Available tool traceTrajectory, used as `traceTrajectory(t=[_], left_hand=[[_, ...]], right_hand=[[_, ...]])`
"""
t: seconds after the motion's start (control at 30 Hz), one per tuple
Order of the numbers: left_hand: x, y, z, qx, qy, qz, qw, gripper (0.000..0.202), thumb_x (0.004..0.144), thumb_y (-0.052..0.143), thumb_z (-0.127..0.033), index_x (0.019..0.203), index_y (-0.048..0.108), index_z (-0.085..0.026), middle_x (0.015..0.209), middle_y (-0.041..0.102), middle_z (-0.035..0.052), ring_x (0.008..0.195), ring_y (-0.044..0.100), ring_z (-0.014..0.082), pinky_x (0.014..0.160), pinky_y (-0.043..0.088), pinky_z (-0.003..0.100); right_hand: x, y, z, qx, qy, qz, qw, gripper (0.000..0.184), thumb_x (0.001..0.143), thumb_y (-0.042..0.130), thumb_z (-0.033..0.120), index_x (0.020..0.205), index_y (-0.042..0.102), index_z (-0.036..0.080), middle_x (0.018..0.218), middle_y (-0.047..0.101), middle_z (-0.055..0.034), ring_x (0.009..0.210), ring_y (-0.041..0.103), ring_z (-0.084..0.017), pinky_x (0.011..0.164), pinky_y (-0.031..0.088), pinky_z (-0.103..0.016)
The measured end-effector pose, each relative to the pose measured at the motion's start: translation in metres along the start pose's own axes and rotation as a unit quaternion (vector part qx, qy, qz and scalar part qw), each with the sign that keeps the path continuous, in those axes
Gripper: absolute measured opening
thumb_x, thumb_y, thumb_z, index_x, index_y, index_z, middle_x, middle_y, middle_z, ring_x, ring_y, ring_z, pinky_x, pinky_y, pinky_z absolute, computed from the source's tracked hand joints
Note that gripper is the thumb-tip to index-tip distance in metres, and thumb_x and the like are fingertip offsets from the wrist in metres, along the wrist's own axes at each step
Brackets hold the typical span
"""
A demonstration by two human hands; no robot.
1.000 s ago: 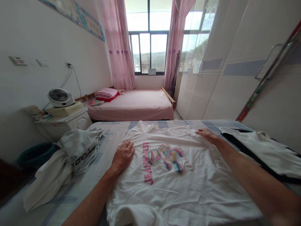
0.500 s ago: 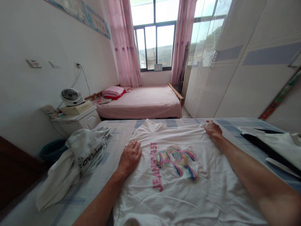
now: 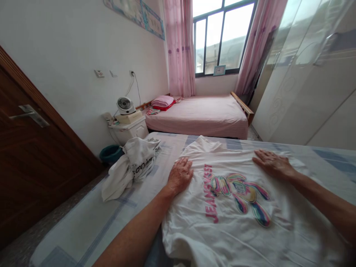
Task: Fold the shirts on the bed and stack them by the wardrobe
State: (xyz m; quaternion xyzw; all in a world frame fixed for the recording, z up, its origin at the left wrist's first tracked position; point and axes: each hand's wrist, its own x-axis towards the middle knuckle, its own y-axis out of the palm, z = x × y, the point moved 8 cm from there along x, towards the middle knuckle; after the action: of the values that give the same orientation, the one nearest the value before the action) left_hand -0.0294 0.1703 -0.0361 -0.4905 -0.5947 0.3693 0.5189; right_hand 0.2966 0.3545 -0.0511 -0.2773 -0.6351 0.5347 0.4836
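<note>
A white T-shirt (image 3: 230, 230) with a colourful bear print and pink lettering lies spread flat on the bed (image 3: 91, 230) in front of me. My left hand (image 3: 180, 176) rests flat on the shirt's left edge, fingers stretched out. Flat on the shirt's upper right part, near the shoulder, lies my right hand (image 3: 274, 165), its fingers apart. Neither hand holds anything.
A crumpled pile of white clothes (image 3: 133, 165) lies on the bed to the left. Beyond stand a white nightstand (image 3: 129, 129) with a small fan (image 3: 125, 105), a teal bin (image 3: 111, 152), a pink bed (image 3: 203, 116), a wardrobe (image 3: 311, 89) on the right and a brown door (image 3: 33, 148) on the left.
The view has swung left, bringing the door into sight. My right hand has slid from the shirt's far right corner inward onto the shirt. The left hand stays in place.
</note>
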Motion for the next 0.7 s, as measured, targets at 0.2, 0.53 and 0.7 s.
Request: traceTrajectory(t=[0.2, 0.53, 0.7], left_hand=[[0.001, 0.001, 0.000, 0.004, 0.006, -0.005, 1.000, 0.044, 0.092, 0.041, -0.031, 0.132, 0.051, -0.016, 0.143, 0.045, 0.0113, 0.133, 0.038, 0.0241, 0.113, 0.025, 0.041], [0.002, 0.004, 0.003, 0.019, 0.031, -0.019, 0.999, 0.043, 0.091, 0.040, -0.031, 0.129, 0.053, -0.016, 0.141, 0.047, 0.0125, 0.130, 0.041, 0.0259, 0.110, 0.031, 0.043], [0.003, 0.004, 0.004, 0.014, 0.040, -0.027, 0.999, 0.043, 0.091, 0.039, -0.030, 0.128, 0.054, -0.015, 0.140, 0.048, 0.0138, 0.129, 0.043, 0.0270, 0.109, 0.031, 0.044]], right_hand=[[-0.028, -0.017, 0.149, 0.064, -0.247, 0.076, 0.964, 0.052, 0.094, 0.025, 0.050, 0.138, 0.044, 0.029, 0.149, 0.035, -0.0040, 0.137, 0.030, -0.022, 0.110, 0.025, -0.043], [0.004, -0.010, 0.130, 0.048, -0.057, 0.104, 0.992, 0.059, 0.092, 0.030, 0.053, 0.142, 0.038, 0.024, 0.150, 0.033, -0.0105, 0.137, 0.029, -0.031, 0.106, 0.025, -0.053], [-0.086, -0.020, 0.128, 0.077, -0.143, 0.107, 0.981, 0.059, 0.092, 0.025, 0.056, 0.143, 0.036, 0.030, 0.152, 0.028, -0.0052, 0.140, 0.023, -0.025, 0.111, 0.020, -0.046]])
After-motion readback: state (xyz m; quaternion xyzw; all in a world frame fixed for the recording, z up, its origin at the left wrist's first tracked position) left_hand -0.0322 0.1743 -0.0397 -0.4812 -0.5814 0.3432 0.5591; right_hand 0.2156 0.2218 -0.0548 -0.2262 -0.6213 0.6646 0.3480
